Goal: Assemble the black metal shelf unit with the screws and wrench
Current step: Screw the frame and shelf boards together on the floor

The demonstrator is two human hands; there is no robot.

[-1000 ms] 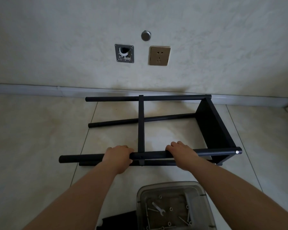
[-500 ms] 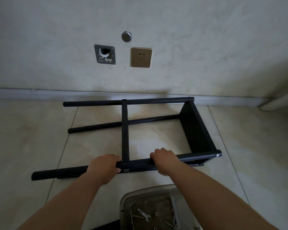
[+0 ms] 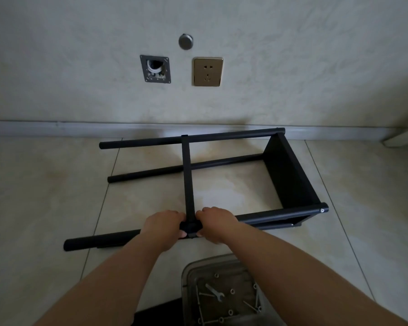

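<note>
The black metal shelf unit [image 3: 290,175] lies on its side on the tiled floor, its round poles running left to right and a flat black panel closing its right end. A thin black crossbar [image 3: 187,175] spans from the far pole to the near pole [image 3: 278,214]. My left hand [image 3: 161,225] and my right hand [image 3: 216,221] both grip the near pole, one on each side of the crossbar's joint. A clear plastic tray [image 3: 189,270] near my arms holds a silver wrench [image 3: 214,292], several screws and several washers.
The wall ahead carries a brass socket [image 3: 208,71], an open metal wall box [image 3: 155,68] and a round cap [image 3: 185,41]. A grey baseboard [image 3: 57,128] runs along the floor. A dark object [image 3: 156,314] lies left of the tray.
Both hands have slid inward along the near pole until they sit right against the crossbar joint. The view has shifted a little; the frame lies much as before.
</note>
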